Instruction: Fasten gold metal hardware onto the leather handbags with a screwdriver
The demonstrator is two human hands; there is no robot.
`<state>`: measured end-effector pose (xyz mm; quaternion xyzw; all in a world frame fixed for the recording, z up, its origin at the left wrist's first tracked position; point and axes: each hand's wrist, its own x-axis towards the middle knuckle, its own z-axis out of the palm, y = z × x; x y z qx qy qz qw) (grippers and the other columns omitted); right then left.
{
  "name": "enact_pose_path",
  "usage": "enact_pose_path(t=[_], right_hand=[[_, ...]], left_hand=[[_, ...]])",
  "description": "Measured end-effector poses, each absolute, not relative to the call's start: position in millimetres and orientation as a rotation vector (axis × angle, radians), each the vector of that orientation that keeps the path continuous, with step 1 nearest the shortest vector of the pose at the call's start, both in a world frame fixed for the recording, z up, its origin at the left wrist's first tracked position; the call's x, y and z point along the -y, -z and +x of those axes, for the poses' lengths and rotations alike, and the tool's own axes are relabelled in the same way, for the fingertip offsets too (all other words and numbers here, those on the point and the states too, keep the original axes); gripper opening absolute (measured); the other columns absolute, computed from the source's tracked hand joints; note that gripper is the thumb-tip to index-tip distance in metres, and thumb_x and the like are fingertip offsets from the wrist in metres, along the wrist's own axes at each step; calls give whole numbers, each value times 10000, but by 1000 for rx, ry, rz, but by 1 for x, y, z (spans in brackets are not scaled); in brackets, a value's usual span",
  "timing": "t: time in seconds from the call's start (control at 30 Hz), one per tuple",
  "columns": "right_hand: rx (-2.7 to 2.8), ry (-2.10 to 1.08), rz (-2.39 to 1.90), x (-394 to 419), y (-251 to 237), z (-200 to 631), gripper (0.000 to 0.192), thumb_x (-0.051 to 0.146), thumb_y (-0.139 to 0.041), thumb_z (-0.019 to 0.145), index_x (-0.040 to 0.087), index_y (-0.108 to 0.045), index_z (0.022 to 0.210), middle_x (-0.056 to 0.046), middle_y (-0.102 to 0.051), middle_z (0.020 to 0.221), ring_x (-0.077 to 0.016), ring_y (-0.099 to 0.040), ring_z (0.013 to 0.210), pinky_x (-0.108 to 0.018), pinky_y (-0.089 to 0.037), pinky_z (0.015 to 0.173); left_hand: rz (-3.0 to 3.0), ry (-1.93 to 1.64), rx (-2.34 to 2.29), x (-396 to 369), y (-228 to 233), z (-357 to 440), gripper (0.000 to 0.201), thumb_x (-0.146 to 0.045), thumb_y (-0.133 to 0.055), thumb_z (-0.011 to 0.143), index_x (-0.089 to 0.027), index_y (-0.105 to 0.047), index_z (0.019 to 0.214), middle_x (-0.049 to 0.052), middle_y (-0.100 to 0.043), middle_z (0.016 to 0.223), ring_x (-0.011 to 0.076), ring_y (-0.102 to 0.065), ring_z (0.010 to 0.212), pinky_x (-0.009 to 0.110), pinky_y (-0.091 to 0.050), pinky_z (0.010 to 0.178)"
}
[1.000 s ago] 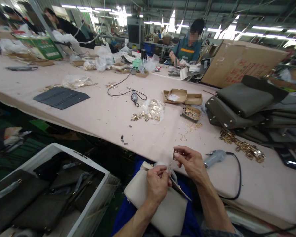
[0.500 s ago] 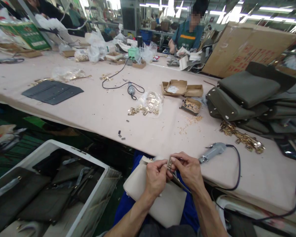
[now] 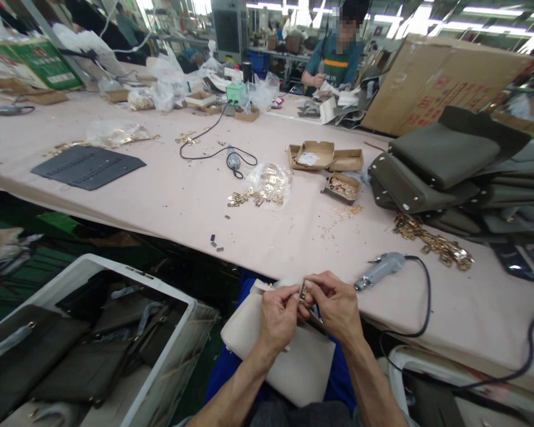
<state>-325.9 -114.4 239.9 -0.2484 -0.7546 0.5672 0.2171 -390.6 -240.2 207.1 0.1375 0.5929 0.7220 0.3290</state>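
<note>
Hands meet over your lap, just off the table's (image 3: 169, 201) near edge; your left hand (image 3: 279, 317) is curled shut, pinching the top of the pale bag (image 3: 276, 362); your right hand (image 3: 336, 305) has its fingertips closed on a small gold clasp (image 3: 302, 290) at the bag's top; a grey driver (image 3: 378, 270) lies on the table beside your right hand, near the edge; gold fittings (image 3: 431, 240) lie behind it.

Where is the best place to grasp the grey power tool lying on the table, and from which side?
Grip the grey power tool around its thick body, coming from above. It lies flat, tip toward the right hand, and its cable leaves the far end.
</note>
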Motion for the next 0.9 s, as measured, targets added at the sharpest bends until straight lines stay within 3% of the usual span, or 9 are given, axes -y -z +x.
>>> enact_pose_path(t=[0.5, 0.7, 0.9], right_hand=[[2042, -1580, -655, 118, -234, -326, 223, 417, -716, 912, 203, -770, 944, -45, -650, 817, -161, -636, 623, -278, -552, 571], [1974, -1704, -695, 113, -231, -326, 243, 422, -774, 864, 191, -784, 940, -65, -642, 945, -153, -643, 630, -276, -563, 540], [2165, -1937, -434, 88, -242, -320, 248, 370, -732, 908, 226, -802, 1097, -44, -673, 846, -179, -653, 754, -303, -566, 688]], left_hand=[[425, -1895, -1591, 242, -209, -392, 286, -303, -621, 928, -137, -801, 1075, 43, -692, 631, 155, -614, 544, 234, -519, 565], [375, -1958, -1568, 239, -210, -388, 262, -272, -626, 909, -136, -811, 1035, 19, -648, 568, 133, -575, 489, 222, -494, 537], [328, -1982, -1525, 240, -210, -390, 307, -264, -643, 889, -92, -796, 1094, 18, -645, 551, 117, -562, 453, 223, -529, 515]])
